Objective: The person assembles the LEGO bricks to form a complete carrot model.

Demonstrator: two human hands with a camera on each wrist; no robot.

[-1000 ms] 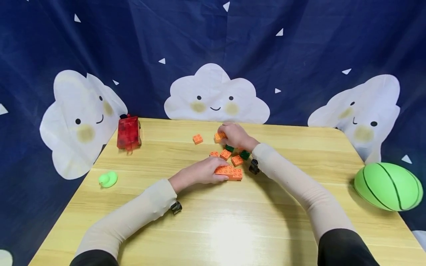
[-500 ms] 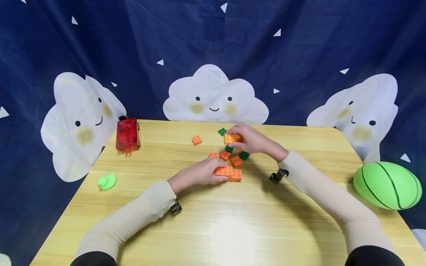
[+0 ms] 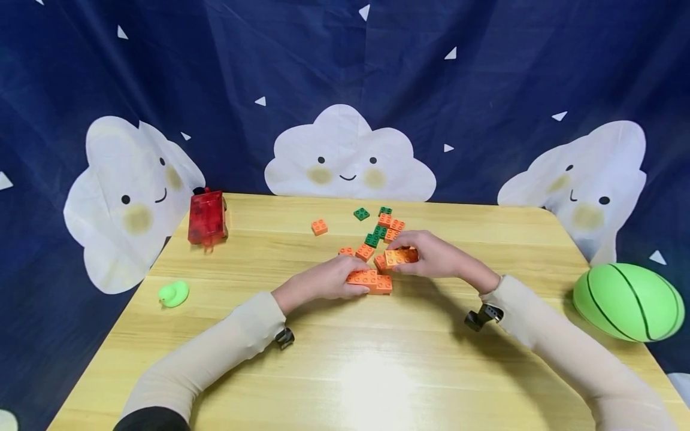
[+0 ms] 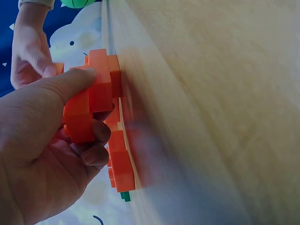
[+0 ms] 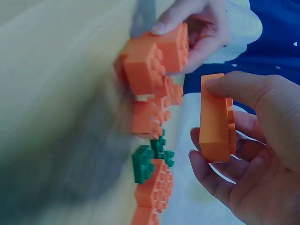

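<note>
My left hand point(image 3: 329, 280) grips a stack of joined orange toy bricks point(image 3: 380, 284) low over the table. In the left wrist view, thumb and fingers clasp this orange stack point(image 4: 101, 82) from both sides. A lighter orange toy brick point(image 3: 398, 258) is pinched in my right hand point(image 3: 433, 256), just behind and to the right of the stack, apart from it. The right wrist view shows the lighter brick point(image 5: 216, 119) between thumb and fingertips, studs facing the palm. Behind the hands lie loose orange bricks point(image 3: 364, 252) and green bricks point(image 3: 372, 240).
A single orange brick point(image 3: 319, 227) and a flat green brick point(image 3: 362, 214) lie farther back. On the left are a red translucent toy point(image 3: 207, 217) and a green toy duck point(image 3: 174, 294). A green ball point(image 3: 628, 302) sits at the table's point(image 3: 259, 383) right edge.
My right hand has lifted the lighter orange brick from the back of the pile and brought it toward me and rightward, near the stack. My left hand has stayed in place.
</note>
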